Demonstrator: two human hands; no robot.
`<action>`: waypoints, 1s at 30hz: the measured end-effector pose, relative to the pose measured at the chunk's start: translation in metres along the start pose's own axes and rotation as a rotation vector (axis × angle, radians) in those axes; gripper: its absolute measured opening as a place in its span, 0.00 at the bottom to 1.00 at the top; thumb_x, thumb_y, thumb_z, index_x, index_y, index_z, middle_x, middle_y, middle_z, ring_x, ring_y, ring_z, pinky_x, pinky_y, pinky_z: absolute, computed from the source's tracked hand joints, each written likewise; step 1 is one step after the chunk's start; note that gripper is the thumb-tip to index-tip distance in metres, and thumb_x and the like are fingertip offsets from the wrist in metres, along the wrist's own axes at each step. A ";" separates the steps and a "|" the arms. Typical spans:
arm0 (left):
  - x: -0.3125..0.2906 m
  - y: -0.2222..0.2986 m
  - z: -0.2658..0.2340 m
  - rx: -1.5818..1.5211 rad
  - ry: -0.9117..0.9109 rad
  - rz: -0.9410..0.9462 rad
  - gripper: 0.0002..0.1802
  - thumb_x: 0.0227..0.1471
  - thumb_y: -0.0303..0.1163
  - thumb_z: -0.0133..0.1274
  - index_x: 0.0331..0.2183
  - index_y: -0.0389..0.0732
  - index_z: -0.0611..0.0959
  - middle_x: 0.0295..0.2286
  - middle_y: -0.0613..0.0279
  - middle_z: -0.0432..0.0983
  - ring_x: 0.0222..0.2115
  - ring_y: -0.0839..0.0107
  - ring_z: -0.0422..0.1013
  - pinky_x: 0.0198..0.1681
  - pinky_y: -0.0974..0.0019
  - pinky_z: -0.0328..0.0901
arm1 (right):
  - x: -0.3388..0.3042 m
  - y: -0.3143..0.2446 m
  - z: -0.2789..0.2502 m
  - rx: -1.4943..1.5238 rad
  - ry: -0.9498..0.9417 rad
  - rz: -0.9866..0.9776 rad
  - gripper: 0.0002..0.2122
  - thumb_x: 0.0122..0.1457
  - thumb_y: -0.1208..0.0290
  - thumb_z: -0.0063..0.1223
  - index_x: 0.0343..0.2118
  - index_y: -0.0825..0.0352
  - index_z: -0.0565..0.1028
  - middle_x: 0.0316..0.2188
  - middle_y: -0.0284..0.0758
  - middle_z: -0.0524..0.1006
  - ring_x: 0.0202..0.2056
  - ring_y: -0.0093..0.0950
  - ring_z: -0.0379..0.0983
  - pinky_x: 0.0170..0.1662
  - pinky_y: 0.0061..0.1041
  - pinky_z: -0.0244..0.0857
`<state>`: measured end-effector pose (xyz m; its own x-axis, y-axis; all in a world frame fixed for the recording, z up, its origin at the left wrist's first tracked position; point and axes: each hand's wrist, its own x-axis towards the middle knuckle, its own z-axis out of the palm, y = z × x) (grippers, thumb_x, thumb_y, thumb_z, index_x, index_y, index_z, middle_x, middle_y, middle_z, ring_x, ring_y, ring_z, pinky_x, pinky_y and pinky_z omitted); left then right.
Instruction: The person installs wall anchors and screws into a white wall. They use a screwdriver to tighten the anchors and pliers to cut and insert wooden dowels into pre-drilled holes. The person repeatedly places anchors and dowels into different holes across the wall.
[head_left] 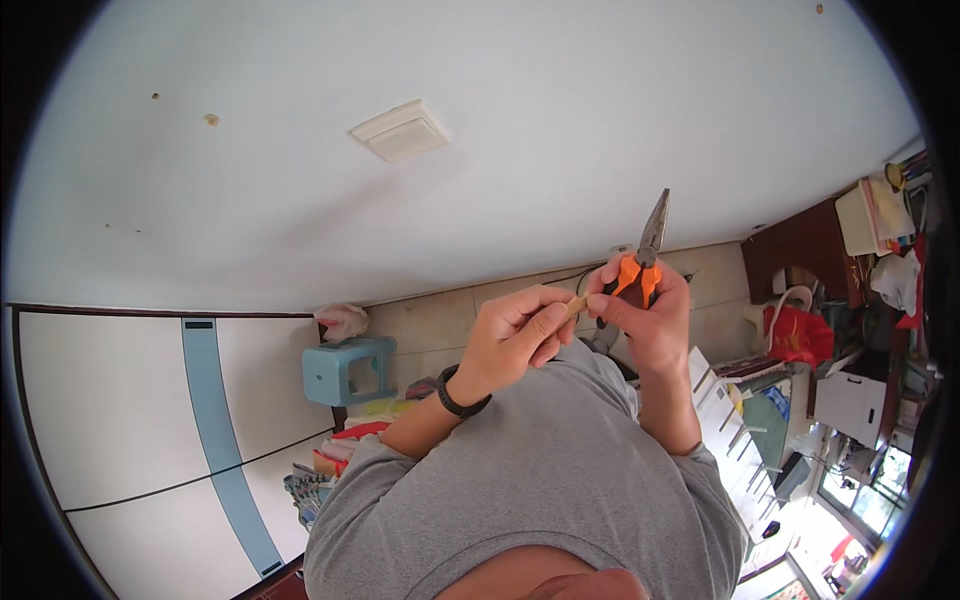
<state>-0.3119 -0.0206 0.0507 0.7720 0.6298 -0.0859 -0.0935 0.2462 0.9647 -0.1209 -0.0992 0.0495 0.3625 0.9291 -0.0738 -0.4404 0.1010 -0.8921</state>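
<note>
Small tan strip pinched, pliers kept in the palm: work seemingly in progress.
The tan strip (577, 304) is held between both hands, right of the frame's centre: its left end is grasped by the left hand (515, 338), its right end pinched by the right hand (655, 322), in which the orange-handled pliers (651, 247) are also held, tips upward. The strip is not gripped by the plier jaws; how much is left cannot be told.
</note>
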 end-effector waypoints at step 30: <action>0.011 0.019 0.000 0.552 0.080 0.399 0.10 0.64 0.22 0.55 0.45 0.31 0.84 0.32 0.56 0.83 0.29 0.76 0.76 0.30 0.74 0.67 | 0.007 0.024 0.001 -0.020 -0.014 -0.283 0.13 0.54 0.92 0.65 0.39 0.71 0.75 0.36 0.41 0.82 0.39 0.27 0.81 0.40 0.25 0.76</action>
<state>-0.3055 -0.0088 0.0685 0.6941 0.6523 0.3045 -0.0102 -0.4141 0.9102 -0.1295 -0.0901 0.0275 0.4571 0.8698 0.1855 -0.3071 0.3501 -0.8849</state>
